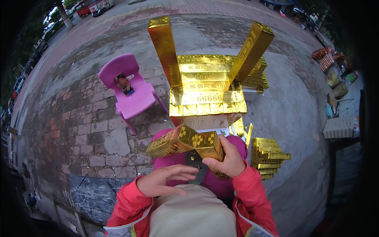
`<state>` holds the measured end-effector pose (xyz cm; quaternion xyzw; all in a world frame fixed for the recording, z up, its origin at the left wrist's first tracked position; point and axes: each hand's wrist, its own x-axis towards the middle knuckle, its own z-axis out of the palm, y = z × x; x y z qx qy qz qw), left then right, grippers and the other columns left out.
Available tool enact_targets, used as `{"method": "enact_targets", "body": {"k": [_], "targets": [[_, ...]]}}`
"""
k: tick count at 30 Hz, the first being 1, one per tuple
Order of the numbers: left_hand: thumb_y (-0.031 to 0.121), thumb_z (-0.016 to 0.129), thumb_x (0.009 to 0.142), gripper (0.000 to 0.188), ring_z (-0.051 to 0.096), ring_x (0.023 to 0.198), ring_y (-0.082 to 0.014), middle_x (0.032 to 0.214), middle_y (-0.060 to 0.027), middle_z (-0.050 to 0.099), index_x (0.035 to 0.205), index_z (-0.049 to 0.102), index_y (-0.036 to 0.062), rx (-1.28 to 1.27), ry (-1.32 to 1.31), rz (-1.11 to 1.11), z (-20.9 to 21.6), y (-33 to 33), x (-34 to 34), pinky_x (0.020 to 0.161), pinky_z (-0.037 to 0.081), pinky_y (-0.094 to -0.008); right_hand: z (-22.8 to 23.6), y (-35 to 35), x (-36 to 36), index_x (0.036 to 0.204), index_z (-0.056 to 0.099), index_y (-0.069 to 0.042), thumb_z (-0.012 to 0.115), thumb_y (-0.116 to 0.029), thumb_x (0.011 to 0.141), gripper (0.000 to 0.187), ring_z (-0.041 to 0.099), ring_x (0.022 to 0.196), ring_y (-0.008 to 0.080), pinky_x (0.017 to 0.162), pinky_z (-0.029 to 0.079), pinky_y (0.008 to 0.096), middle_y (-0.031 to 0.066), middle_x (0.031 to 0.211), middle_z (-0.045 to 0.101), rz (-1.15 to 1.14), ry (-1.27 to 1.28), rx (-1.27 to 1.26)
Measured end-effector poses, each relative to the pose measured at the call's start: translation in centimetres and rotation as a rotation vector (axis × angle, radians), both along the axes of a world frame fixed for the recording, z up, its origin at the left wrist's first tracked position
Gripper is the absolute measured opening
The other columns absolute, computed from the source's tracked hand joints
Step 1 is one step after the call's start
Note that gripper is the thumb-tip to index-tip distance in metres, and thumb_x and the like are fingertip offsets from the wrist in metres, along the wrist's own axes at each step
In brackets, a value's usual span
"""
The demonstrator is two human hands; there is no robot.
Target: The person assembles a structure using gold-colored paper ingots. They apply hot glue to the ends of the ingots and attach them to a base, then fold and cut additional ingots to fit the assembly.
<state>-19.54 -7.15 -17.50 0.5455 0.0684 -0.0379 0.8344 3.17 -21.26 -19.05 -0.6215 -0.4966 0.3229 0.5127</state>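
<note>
My right hand [231, 158] grips a long, shiny gold cardboard box [210, 147] over my lap, thumb on its near side and fingers around its right side. A second gold box [169, 141] slants across my left thigh, its end meeting the first box's end. Just below it, my left hand [167, 179] is open, fingers stretched toward the right and touching neither box. In front of my knees rises a block of gold boxes [207, 96] laid side by side. Two tall gold boxes stand upright on it, one at the left [164, 55] and one at the right [250, 51].
To the left stands a pink plastic chair [132, 94] with a small dark packet [124, 83] on its seat. Flat gold pieces [270, 156] are piled on the ground at my right. Bags and a grey stack [341, 127] line the far right edge.
</note>
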Motion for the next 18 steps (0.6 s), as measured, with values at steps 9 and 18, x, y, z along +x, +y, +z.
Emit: {"method": "enact_targets", "body": {"k": [9,18], "targets": [[0.027,0.088,0.073,0.097,0.049,0.128,-0.0255,0.138,-0.0176,0.047,0.144,0.028,-0.0017,0.501,-0.205,0.502,0.4,-0.4,5.1,0.108,0.038,-0.0368,0.9,-0.2,-0.3,0.142,0.038,0.002,0.076,-0.024,0.086,0.072,0.050,0.117,0.0136,0.101,0.040,0.0293,0.0074,0.127,0.054,0.164,0.501,0.064],[0.023,0.066,0.096,0.051,0.054,0.113,-0.0137,0.122,-0.0075,0.057,0.133,0.041,-0.0006,0.045,-0.231,0.652,-1.1,-2.5,5.8,0.097,0.044,-0.0290,0.3,-0.2,-1.8,0.137,0.041,0.003,0.069,-0.036,0.092,0.066,0.052,0.113,0.0142,0.098,0.042,0.0288,0.0080,0.125,0.056,0.035,0.610,0.094]]}}
